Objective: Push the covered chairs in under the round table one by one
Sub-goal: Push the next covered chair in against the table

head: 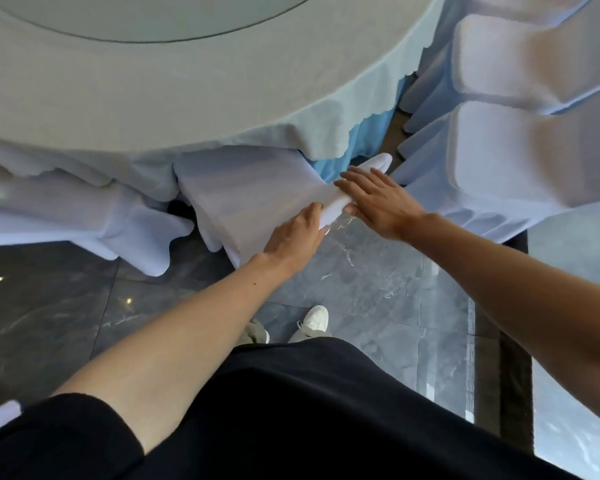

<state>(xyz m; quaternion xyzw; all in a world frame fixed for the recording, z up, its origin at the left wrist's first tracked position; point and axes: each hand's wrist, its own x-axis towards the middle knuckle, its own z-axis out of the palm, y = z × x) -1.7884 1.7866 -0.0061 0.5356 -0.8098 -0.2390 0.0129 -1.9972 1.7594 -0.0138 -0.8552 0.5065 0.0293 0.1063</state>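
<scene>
- The left hand (293, 235) is grasping the near end of the backrest's top edge on the covered chair (257, 195), fingers lying over the far face and thumb on the near side.
- The right hand (378, 202) is grasping the same top edge just beside the left one, fingers spread across the top and thumb tucked under the near side.
- Both forearms are reaching forward, bare from the dark sleeves down.
- The covered chair is standing at the rim of the round tabletop (153, 91), with its seat part lying under the hanging pale tablecloth (326, 133) and its backrest outside the rim.
- A blue skirt (368, 133) is showing below the tablecloth, just right of this chair.
- A glass disc (136, 15) is lying on the middle of the tabletop.
- A second covered chair (84, 209) is sitting to the left, close against the tabletop's edge.
- Two further covered chairs (516, 150) (534, 53) are standing to the right, apart from the rim.
- The grey marbled floor (361, 289) is carrying the person's white shoes (314, 322), which are standing behind the held chair.
</scene>
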